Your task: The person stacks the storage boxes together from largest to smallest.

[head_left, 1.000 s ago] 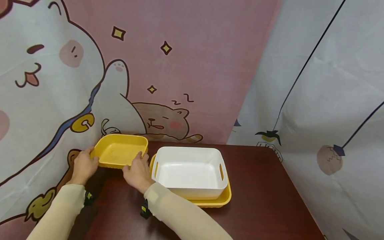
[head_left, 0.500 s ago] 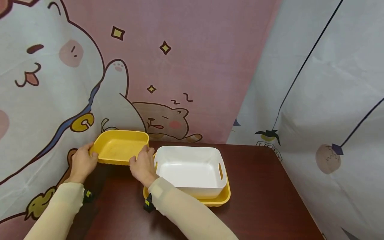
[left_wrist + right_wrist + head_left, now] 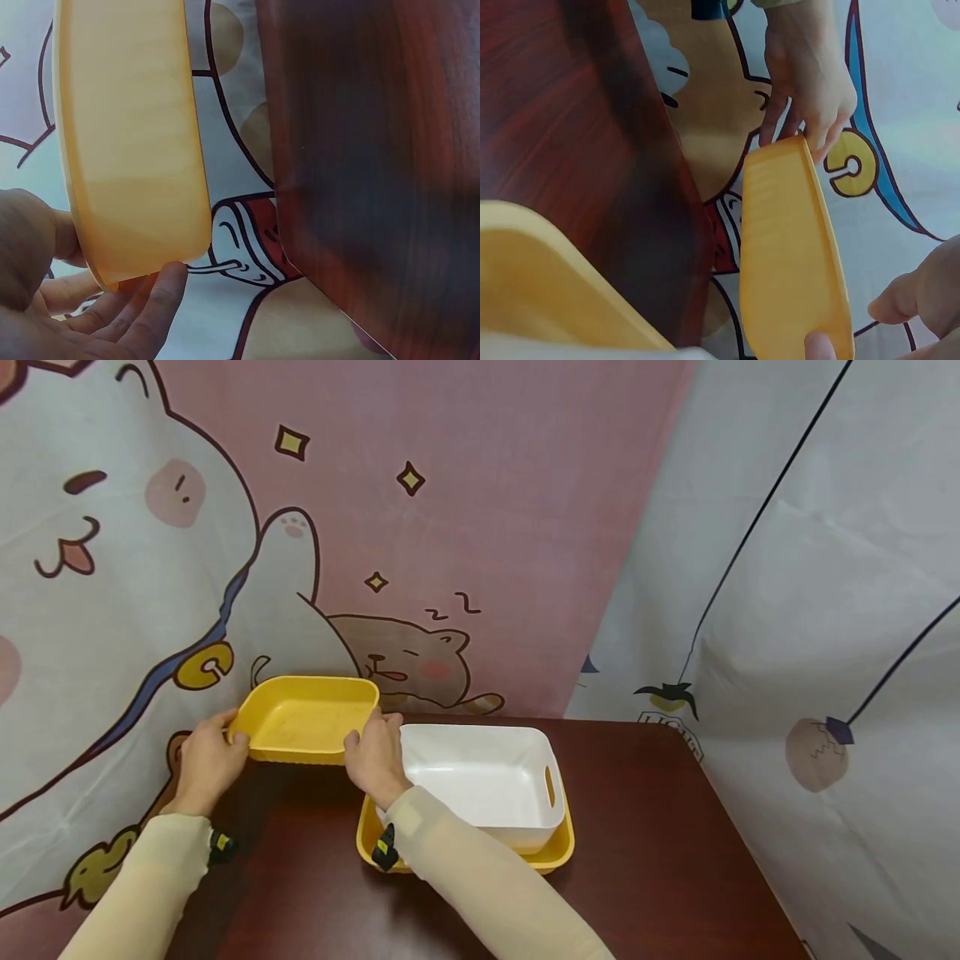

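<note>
A shallow yellow plastic bin (image 3: 307,718) is held up off the table at the back left, its inside facing up. My left hand (image 3: 206,764) grips its left end; in the left wrist view the thumb lies at the rim and the fingers (image 3: 161,304) reach beneath. My right hand (image 3: 377,760) holds the right end, with one fingertip (image 3: 820,346) on the bin's wall in the right wrist view. Just right of that hand, a white bin (image 3: 480,777) with slot handles sits in a larger yellow tray (image 3: 558,847). My right forearm hides part of both.
The dark red-brown table (image 3: 660,860) extends right of the white bin and toward me. Behind it hangs a pink cartoon cloth (image 3: 510,568), close to the lifted bin. A pale cloth (image 3: 862,652) hangs along the right side.
Both hands have raised the yellow bin slightly. It has shifted a little to the right, and my right hand now overlaps the white bin's left end.
</note>
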The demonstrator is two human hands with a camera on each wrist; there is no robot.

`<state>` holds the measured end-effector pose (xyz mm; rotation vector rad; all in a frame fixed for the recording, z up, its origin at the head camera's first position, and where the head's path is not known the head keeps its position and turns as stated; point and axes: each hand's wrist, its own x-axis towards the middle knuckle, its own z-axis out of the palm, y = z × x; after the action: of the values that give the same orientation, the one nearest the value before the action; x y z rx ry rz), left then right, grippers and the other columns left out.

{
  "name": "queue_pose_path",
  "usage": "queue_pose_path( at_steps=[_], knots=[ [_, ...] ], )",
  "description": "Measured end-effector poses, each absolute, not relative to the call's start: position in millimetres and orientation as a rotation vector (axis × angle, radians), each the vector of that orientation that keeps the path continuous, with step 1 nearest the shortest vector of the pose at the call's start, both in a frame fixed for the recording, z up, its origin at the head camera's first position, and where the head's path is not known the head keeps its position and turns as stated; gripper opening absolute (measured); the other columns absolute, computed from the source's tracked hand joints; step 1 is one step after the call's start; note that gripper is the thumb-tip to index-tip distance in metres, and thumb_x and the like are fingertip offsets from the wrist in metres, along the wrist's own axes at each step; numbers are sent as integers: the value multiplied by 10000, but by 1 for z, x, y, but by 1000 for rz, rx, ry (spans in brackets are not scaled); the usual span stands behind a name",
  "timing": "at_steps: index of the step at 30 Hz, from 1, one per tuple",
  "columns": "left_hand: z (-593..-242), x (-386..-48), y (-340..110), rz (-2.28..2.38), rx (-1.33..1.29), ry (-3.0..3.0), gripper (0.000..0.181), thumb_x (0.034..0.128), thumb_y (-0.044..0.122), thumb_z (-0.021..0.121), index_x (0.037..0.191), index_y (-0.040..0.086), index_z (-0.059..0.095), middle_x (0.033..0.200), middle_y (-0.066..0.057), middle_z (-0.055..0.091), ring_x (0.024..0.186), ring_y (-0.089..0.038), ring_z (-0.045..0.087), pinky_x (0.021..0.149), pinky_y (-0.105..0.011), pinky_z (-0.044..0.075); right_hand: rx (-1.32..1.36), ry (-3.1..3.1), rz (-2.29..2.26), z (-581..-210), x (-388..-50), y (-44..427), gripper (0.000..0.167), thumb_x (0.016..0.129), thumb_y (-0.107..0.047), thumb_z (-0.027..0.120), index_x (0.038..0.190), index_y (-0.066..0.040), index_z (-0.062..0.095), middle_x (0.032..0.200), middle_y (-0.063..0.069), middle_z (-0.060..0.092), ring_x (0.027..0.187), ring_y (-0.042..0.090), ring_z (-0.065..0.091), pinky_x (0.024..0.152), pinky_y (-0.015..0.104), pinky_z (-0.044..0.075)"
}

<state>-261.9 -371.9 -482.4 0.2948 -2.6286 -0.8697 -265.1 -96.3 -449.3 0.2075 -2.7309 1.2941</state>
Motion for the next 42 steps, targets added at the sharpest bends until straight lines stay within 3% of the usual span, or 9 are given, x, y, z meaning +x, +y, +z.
queue_pose_path(
  at_steps=[6,15,18,24,27,30,37,42],
  knots=[
    [-475,-259,-362,-896,253,-2604,576,1114,97,539,1629,-161,542,1529,-469,610,1325,-651,606,1072,-771,511,229,-2697,1314,-446,-273,-82,404,1144,-151,681,1480,73,698,1307,223,652,1177,318,699,1012,400,665],
    [-467,-259,-349,-932,224,-2607,568,1129,118,559,1631,-147,550,1524,-438,638,1317,-607,643,1061,-733,576,320,-2611,1361,-447,-282,-57,171,1083,-39,685,1179,20,814,1042,175,724,1156,304,636,963,403,609],
    [-465,-258,-344,-945,210,-2608,566,1136,126,576,1634,-142,551,1512,-430,648,1306,-594,656,1048,-717,604,330,-2606,1383,-446,-284,-49,201,1078,-27,680,1211,34,817,1057,180,717,1173,311,633,958,407,600],
    [-458,-255,-332,-940,145,-2613,561,1112,90,609,1612,-160,561,1500,-441,647,1218,-561,652,1010,-703,588,327,-2629,1434,-444,-288,-34,278,1103,-44,667,1335,37,796,1129,192,740,1311,349,610,1089,471,576],
    [-455,-255,-327,-925,112,-2625,563,1099,81,637,1604,-159,571,1499,-439,652,1147,-522,652,950,-638,589,324,-2635,1431,-443,-290,-25,271,1092,-43,677,1318,34,804,1091,175,768,1271,333,634,1106,481,567],
    [-454,-255,-321,-916,75,-2629,563,1097,83,663,1600,-156,580,1469,-424,675,1090,-491,672,905,-590,603,319,-2648,1414,-442,-291,-16,268,1080,-45,690,1305,42,808,1068,158,769,1205,293,633,1069,453,568],
    [-453,-252,-306,-916,10,-2618,567,1080,83,687,1584,-158,588,1410,-394,668,1183,-529,660,1004,-708,600,328,-2663,1375,-438,-291,1,303,1072,-30,700,1344,60,797,1027,143,789,1162,257,594,1003,422,533],
    [-452,-252,-296,-897,-13,-2600,580,1053,58,696,1579,-163,591,1383,-391,688,1150,-515,684,980,-682,614,344,-2655,1323,-438,-293,11,319,1046,-18,728,1347,59,799,1030,142,794,1113,255,648,957,390,573]
  ],
)
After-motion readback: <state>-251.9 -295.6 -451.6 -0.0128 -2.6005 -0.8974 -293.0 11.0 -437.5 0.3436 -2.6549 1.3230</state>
